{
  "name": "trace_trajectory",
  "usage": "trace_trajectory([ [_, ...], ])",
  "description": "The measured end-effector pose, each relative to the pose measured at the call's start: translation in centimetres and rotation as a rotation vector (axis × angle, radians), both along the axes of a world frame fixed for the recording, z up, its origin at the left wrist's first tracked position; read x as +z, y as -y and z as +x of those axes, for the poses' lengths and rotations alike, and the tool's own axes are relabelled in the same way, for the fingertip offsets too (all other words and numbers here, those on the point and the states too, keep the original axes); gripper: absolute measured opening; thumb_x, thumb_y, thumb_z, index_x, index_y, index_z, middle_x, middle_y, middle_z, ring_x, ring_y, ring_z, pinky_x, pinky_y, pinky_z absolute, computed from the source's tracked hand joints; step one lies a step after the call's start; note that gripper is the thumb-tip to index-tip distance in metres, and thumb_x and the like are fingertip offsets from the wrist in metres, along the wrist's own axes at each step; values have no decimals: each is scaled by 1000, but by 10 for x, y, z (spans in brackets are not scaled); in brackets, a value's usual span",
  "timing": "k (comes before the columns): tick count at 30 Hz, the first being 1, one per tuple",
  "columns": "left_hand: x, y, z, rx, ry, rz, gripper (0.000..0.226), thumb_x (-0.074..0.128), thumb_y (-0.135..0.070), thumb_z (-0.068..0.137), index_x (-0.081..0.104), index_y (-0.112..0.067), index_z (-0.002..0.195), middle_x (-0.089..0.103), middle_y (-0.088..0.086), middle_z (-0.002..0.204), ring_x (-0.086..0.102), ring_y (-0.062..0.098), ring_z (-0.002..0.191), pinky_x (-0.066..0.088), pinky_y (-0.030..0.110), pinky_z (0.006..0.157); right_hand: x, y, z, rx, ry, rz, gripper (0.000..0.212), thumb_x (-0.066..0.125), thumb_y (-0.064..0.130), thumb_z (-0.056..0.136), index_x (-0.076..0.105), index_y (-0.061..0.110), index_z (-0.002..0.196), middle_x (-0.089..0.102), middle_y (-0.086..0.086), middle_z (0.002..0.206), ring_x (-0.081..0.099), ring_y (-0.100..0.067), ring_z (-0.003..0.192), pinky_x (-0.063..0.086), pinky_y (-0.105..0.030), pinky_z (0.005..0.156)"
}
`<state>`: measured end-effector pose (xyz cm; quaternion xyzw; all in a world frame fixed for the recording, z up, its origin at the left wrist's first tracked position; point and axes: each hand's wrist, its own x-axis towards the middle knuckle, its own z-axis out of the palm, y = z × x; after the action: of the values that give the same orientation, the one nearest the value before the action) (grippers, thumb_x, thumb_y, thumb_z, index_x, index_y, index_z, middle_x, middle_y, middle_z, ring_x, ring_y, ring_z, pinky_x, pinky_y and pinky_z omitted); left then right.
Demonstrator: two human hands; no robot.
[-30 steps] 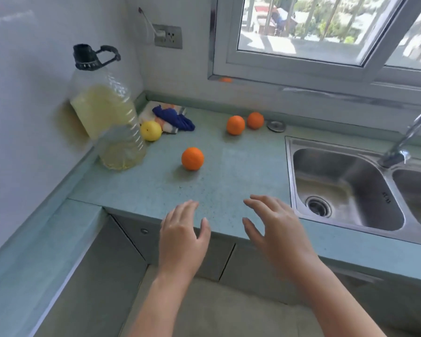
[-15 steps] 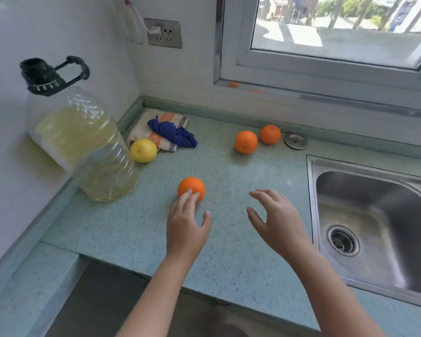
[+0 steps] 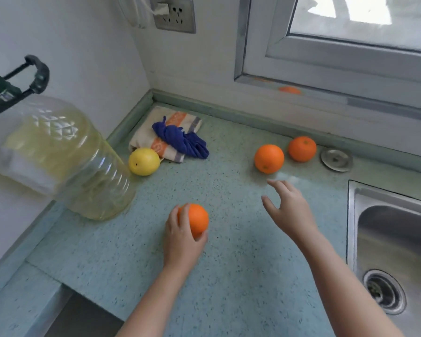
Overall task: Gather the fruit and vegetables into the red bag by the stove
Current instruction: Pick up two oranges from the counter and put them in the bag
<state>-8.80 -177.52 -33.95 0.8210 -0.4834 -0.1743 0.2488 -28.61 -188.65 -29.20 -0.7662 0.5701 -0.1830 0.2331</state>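
Left hand (image 3: 181,242) clamped on near orange (image 3: 196,220); right hand (image 3: 288,212) spread, reaching next orange (image 3: 269,158) (two-handed gathering, likely).

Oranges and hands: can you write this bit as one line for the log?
left hand: shut on near orange | right hand: open, near two oranges | lemon: untouched | bag: unseen

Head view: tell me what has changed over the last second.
The left hand reached forward and closed its fingers around the nearest orange, which lay free before. The right hand, open, advanced toward the two oranges near the back wall. The camera moved closer. The yellow fruit, cloths, oil bottle and both far oranges stayed put.
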Motion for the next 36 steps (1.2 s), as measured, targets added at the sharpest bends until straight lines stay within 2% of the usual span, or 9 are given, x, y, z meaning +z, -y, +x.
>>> trace_trajectory([
  [4,-4,19,4,35,-37,-30,73,80,-22,65,45,-10,129,42,17,130,44,36,114,42,42,89,-13,37,1,-52,42,5,48,60,20,85,45,9,129,52,-14,123,46,-30,115,38,-37,89],
  [11,3,65,1,2,-136,-86,73,76,-28,70,39,-20,133,36,6,134,42,23,115,40,30,86,-32,89,9,-172,113,6,57,61,28,84,38,10,134,43,-16,131,40,-30,119,35,-40,94],
  [20,-2,82,-2,-15,-188,-39,74,75,-32,72,35,-26,134,32,1,137,43,20,114,40,27,83,-48,129,27,-368,307,128,58,51,42,88,33,17,137,38,-13,134,42,-31,119,36,-43,96],
  [25,-2,83,-3,16,-241,-36,73,75,-31,72,35,-26,133,32,1,136,45,19,112,42,28,83,-50,123,36,-363,390,234,65,62,38,82,31,19,137,37,-15,132,45,-30,114,37,-41,96],
  [33,15,67,-7,63,-330,-80,73,75,-29,72,35,-27,133,34,0,136,43,12,102,40,25,78,-44,74,39,-255,429,227,70,72,23,75,34,16,133,36,-14,128,40,-16,102,32,-26,89],
  [36,26,53,-6,80,-359,-113,73,76,-26,72,36,-26,133,35,2,136,43,12,102,39,23,79,-36,47,43,-192,455,204,70,74,22,73,36,17,132,38,-11,125,41,-16,104,33,-27,90],
])
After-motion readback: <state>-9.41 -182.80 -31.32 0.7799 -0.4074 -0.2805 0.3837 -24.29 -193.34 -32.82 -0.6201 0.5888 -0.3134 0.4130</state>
